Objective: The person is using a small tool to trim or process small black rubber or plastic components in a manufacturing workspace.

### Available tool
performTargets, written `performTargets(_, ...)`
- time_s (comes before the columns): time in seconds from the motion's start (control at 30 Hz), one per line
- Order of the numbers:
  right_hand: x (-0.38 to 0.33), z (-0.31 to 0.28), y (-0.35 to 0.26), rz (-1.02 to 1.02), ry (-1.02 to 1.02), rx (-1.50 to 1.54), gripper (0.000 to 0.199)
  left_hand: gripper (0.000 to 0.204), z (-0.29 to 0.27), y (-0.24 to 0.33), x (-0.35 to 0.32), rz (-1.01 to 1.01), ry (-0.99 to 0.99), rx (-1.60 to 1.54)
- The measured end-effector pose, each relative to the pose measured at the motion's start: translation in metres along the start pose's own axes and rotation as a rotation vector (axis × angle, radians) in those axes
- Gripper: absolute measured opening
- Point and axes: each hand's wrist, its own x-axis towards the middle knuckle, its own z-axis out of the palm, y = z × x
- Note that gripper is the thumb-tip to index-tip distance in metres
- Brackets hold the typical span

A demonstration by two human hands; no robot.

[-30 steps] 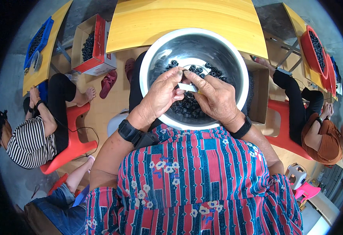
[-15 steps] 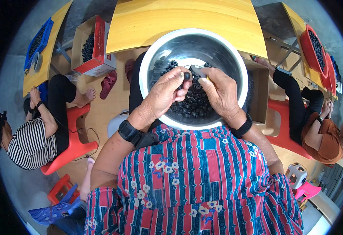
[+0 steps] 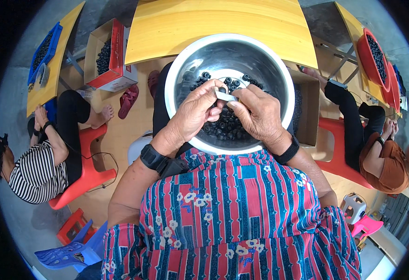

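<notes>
My left hand [image 3: 194, 111] pinches a small round black part [image 3: 222, 89] between thumb and fingers above a wide metal basin [image 3: 287, 84]. Closed around a small knife, my right hand [image 3: 262, 113] is beside it. The knife's short pale blade [image 3: 225, 96] lies across the black part, seeming to touch it; its handle is mostly hidden in my fingers. Below both hands, many small black ring-shaped parts [image 3: 228, 130] are heaped in the basin, which rests at my lap.
Ahead stands a yellow wooden table [image 3: 218, 21]. An open carton [image 3: 116, 74] of black parts is at left, another carton [image 3: 309, 112] at right of the basin. People sit on red stools at both sides, near a blue tray [image 3: 45, 49] and a red basin [image 3: 371, 58].
The knife has moved left from beside the black part to across it, its blade turned flatter. My left hand keeps its place and its pinch.
</notes>
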Motion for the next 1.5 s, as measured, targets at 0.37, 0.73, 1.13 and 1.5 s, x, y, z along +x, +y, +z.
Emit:
performTargets(0.37,0.000,0.000,-0.001,0.003,0.004,-0.008,0.019,0.027,0.001,0.000,-0.001,-0.017,0.022,0.000)
performTargets(0.73,0.001,0.001,0.000,0.051,0.026,-0.074,0.017,0.027,0.003,0.002,0.001,-0.012,0.008,0.020)
performTargets(1.13,0.005,-0.001,0.007,0.286,0.135,0.168,0.020,0.023,0.005,0.030,0.007,0.022,-0.015,0.016)
performTargets(1.5,0.007,-0.001,0.005,0.286,0.136,0.190,0.022,0.021,0.003,0.005,0.012,-0.078,0.046,1.883)
